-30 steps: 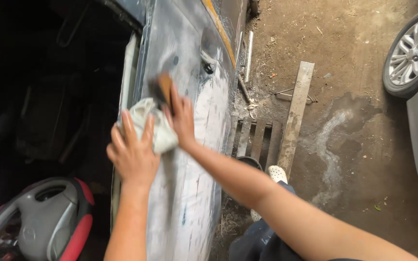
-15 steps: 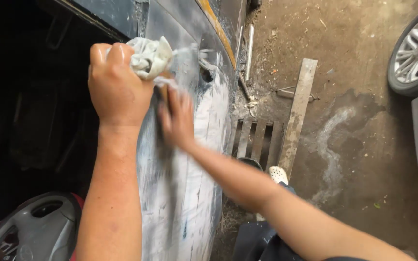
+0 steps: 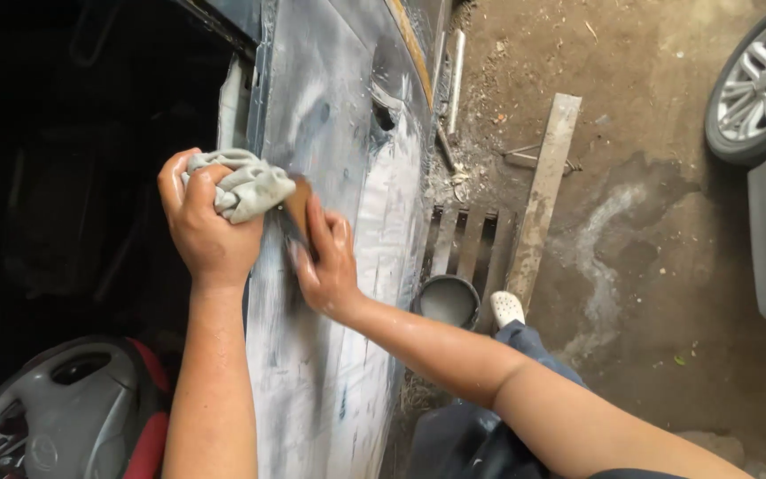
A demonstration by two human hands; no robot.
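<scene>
Two hands at work on a wet, grey-smeared car door panel point(image 3: 339, 293).

From the head camera: the left hand point(image 3: 206, 226) is fisted tight around a crumpled grey-white rag point(image 3: 246, 184) at the panel's left edge; just beside it, the right hand point(image 3: 325, 262) presses a brownish sanding pad point(image 3: 297, 206) flat to the metal, fingers together. Below sit a small grey bucket point(image 3: 448, 300), a wooden plank point(image 3: 544, 191), and a steering wheel point(image 3: 55, 412).
</scene>
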